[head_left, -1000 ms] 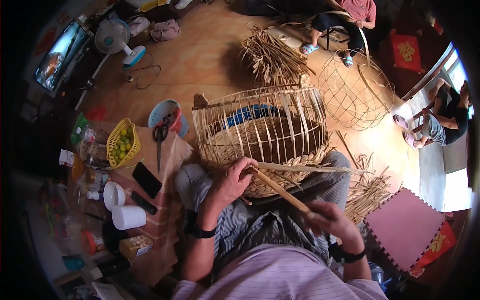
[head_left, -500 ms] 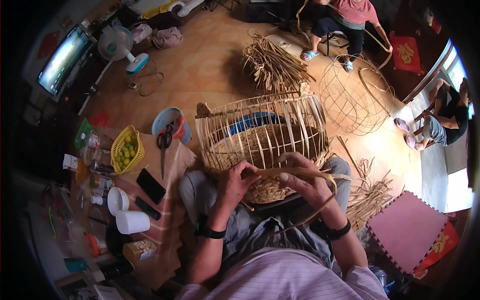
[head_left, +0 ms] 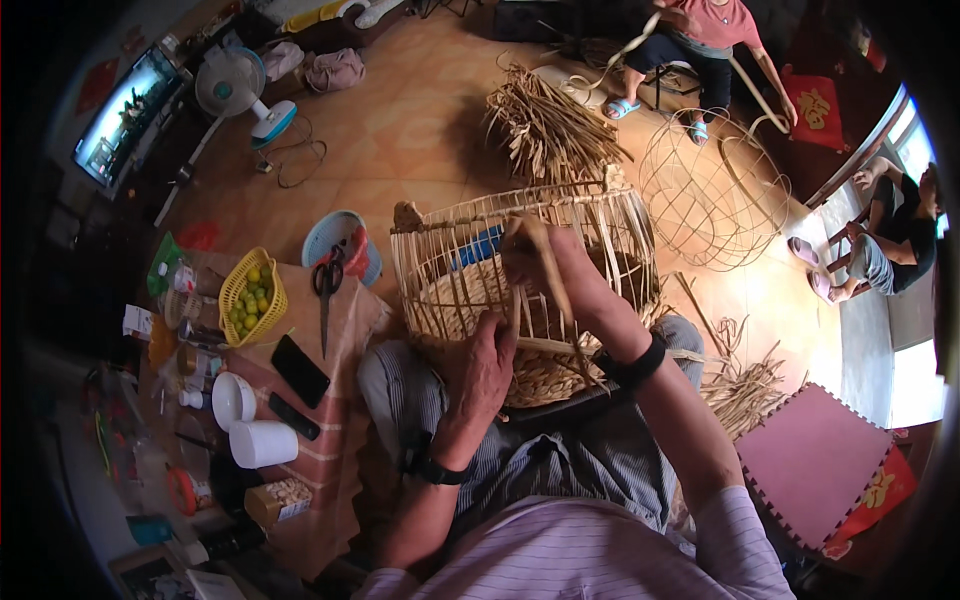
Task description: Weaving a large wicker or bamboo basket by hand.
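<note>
A half-woven basket [head_left: 545, 388] rests on my lap, its lower wall plaited and its upper wall made of open upright stakes. At the stakes on the near side, my right hand [head_left: 562, 262] is raised and closed round a flat plant-fibre strip [head_left: 553, 272], which hangs down past the fingers. Lower and to the left, my left hand [head_left: 486, 365] is closed against the near wall, with its fingertips pinching the strip by a stake. Some fingers of both hands are hidden. Something blue [head_left: 478, 248] shows through the stakes.
Scissors [head_left: 326, 290], a phone [head_left: 300, 371], white cups [head_left: 264, 443] and a yellow fruit basket [head_left: 252, 297] are on the cloth-covered table at left. Fibre bundles [head_left: 550, 125] and a wire frame [head_left: 710, 190] lie beyond. Two people sit farther off; a foam mat [head_left: 815, 465] is at right.
My right hand has moved up and forward to the stakes, carrying the strip. My left hand has shifted slightly right. The strip, earlier stretched between both hands, now hangs from my right hand.
</note>
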### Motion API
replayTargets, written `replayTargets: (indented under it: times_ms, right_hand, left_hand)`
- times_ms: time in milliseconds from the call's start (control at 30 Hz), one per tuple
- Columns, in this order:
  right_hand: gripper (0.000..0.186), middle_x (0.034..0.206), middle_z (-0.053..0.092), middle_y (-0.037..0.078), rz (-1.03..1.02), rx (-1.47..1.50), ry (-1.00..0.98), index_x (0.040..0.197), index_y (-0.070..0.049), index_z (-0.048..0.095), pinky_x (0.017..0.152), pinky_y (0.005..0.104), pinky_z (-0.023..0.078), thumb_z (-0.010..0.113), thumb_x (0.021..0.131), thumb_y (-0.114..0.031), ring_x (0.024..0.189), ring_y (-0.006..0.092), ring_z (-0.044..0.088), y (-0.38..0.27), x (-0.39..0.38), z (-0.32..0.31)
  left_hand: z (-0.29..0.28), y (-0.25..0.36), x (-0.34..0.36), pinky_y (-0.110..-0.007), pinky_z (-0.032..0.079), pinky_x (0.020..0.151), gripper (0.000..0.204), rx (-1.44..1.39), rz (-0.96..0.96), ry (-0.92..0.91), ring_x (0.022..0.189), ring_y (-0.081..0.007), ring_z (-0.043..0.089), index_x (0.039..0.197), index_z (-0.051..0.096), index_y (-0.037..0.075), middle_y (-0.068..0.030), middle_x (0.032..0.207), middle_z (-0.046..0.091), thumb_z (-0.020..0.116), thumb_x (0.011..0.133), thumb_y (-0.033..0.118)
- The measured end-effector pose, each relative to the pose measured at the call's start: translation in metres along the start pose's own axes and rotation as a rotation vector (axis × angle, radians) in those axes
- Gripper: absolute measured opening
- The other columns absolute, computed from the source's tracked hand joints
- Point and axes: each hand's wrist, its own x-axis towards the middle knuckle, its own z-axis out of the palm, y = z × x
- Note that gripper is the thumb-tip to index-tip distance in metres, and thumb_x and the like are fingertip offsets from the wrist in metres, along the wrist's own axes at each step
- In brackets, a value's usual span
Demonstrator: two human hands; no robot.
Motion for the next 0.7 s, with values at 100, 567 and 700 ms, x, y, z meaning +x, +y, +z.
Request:
replayTargets:
  times_ms: [100,567,700]
  right_hand:
    - [0.018,0.076,0.069,0.014,-0.371,-0.832,0.147,0.091,-0.005,0.071,0.064,0.0417,0.053,0.069,0.095,-0.022,0.077,0.0304,0.071,-0.001,0.009,0.008]
    - [0.033,0.095,0.077,0.021,-0.010,-0.310,0.252,0.127,-0.003,0.059,0.056,0.0399,0.054,0.071,0.096,-0.005,0.065,0.0285,0.071,-0.006,-0.037,0.007]
    - [0.026,0.093,0.077,0.007,0.235,0.251,0.308,0.120,-0.002,0.061,0.043,0.0204,0.039,0.074,0.098,-0.009,0.061,0.0039,0.059,-0.009,-0.075,-0.007]
  left_hand:
    - [0.003,0.000,0.001,-0.046,0.053,0.074,0.017,-0.004,-0.070,-0.045,0.086,-0.0395,0.072,0.112,0.058,0.002,-0.0201,0.093,0.071,0.063,0.104,0.017]
    - [0.012,-0.001,0.005,-0.045,0.052,0.076,0.027,-0.026,-0.170,0.039,0.082,-0.0362,0.069,0.112,0.058,-0.001,-0.0203,0.090,0.068,0.070,0.100,0.021]
    - [0.015,-0.013,0.003,-0.042,0.051,0.073,0.028,-0.027,-0.179,0.025,0.076,-0.0322,0.064,0.111,0.054,0.001,-0.0164,0.086,0.064,0.072,0.098,0.019]
